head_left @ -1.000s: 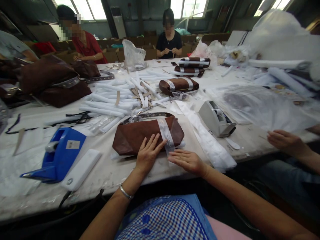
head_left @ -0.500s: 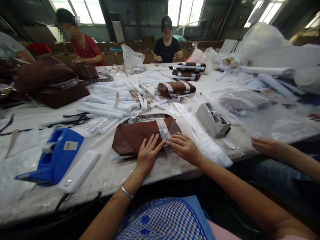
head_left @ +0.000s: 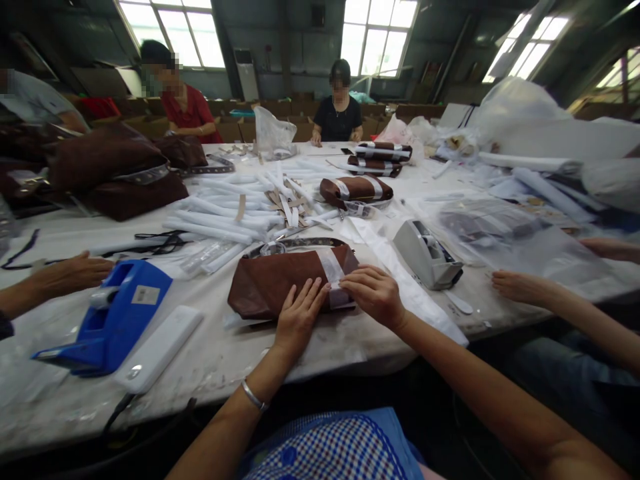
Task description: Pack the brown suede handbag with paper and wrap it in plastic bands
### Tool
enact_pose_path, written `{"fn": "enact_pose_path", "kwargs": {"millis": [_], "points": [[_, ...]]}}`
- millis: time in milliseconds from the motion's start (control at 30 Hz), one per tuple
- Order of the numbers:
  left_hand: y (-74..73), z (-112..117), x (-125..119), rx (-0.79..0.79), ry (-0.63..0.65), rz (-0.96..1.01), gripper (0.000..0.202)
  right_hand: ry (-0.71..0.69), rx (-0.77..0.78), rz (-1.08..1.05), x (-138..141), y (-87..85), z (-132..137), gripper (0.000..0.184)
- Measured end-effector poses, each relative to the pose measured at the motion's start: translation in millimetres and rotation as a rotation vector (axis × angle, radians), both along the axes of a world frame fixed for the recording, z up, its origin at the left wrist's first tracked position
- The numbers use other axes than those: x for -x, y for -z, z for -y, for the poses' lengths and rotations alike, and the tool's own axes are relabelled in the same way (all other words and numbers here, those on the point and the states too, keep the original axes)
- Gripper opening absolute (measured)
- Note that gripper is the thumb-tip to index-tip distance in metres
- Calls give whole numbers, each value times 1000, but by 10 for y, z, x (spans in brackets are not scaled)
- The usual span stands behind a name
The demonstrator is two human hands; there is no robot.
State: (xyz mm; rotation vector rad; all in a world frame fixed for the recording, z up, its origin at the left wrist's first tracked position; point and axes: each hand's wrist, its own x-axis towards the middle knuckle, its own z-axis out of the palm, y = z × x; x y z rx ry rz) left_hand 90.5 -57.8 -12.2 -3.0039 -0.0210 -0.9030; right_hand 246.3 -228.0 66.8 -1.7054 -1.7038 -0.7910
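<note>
A folded brown bag (head_left: 273,280) lies on the white table (head_left: 210,360) in front of me, with a clear tape band (head_left: 334,273) wrapped across its right part. My left hand (head_left: 299,319) rests flat on the bag's near edge, fingers stretched out. My right hand (head_left: 374,293) sits at the bag's right end, fingers curled down onto the tape band and pressing it.
A blue tape dispenser (head_left: 113,317) and a white flat block (head_left: 159,347) lie at my left, a grey tape dispenser (head_left: 425,253) at my right. White rolled paper tubes (head_left: 220,213) and taped brown bags (head_left: 356,189) fill the middle. Other people's hands (head_left: 515,285) reach in from both sides.
My right hand moved from the table edge up onto the tape band at the bag's right end and curled. Another person's hand came into view at the left.
</note>
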Motion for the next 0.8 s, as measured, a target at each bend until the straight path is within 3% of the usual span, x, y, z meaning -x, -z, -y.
{"fn": "enact_pose_path", "kwargs": {"millis": [133, 233, 400, 533, 800], "points": [[25, -8, -10, -10, 0, 35, 67, 87, -110, 8, -64, -153, -110, 18], [19, -13, -11, -29, 6, 50, 68, 109, -133, 35, -28, -152, -104, 21], [3, -9, -5, -4, 15, 37, 67, 95, -3, 25, 204, 143, 42, 23], [-15, 3, 2, 34, -1, -16, 69, 129, 9, -33, 328, 369, 115, 23], [-44, -18, 41, -21, 27, -27, 63, 110, 30, -23, 319, 523, 212, 34]]}}
